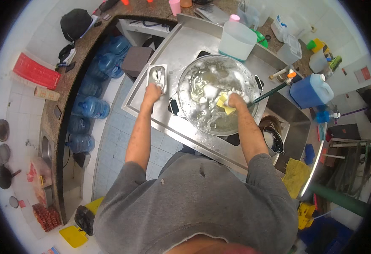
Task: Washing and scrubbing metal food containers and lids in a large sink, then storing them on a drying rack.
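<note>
My left hand (154,93) grips the near end of a small rectangular steel pan (157,70), which is tilted over the left side of the steel counter and has suds inside. My right hand (236,100) holds a yellow sponge or cloth (226,103) over a large round metal pot (179,109). Foamy water (204,82) fills the pot, with white suds in patches. Suds also cling around my right fingers. The pot has dark side handles (173,106) and stands on the stainless steel counter (172,41).
Behind the pot stands a translucent jug (238,39) with a pink cap. To the right, the sink (299,123) holds pots (272,139); a green hose (271,92) reaches the big pot's rim. A blue-liquid jug (309,90) stands beyond. Water bottles (93,107) line the left shelf.
</note>
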A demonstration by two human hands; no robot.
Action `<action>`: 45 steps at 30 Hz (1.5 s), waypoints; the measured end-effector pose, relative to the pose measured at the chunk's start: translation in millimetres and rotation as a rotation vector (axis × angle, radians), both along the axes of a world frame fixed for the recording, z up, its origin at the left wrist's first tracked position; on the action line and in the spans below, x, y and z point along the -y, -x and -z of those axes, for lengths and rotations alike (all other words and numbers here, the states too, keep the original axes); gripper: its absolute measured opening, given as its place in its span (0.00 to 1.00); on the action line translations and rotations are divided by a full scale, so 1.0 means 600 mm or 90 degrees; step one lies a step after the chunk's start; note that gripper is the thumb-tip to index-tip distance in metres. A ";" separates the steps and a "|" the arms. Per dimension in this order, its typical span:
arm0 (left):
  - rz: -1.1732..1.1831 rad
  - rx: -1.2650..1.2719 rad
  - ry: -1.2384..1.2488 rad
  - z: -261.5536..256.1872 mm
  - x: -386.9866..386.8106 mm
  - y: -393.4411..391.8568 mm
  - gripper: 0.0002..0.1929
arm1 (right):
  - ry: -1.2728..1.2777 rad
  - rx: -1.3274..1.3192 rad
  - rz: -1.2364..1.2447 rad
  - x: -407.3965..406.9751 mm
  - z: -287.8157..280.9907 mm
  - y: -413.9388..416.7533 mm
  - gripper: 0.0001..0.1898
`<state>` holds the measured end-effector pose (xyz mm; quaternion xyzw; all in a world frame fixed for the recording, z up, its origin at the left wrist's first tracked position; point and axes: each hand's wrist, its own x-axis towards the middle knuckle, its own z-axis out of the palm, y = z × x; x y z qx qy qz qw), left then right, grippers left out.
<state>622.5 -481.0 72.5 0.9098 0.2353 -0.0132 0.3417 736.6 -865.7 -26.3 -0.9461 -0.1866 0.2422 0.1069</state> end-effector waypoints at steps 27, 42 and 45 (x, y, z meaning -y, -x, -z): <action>0.162 -0.177 -0.014 0.358 0.376 -0.088 0.17 | -1.237 -0.297 0.821 0.151 -0.171 0.240 0.19; 0.260 0.081 0.255 0.205 0.355 -0.101 0.08 | -0.938 -0.079 0.835 0.096 -0.145 0.236 0.21; 0.259 0.299 0.176 0.169 0.356 -0.105 0.04 | -0.658 0.191 0.693 0.061 -0.069 0.199 0.27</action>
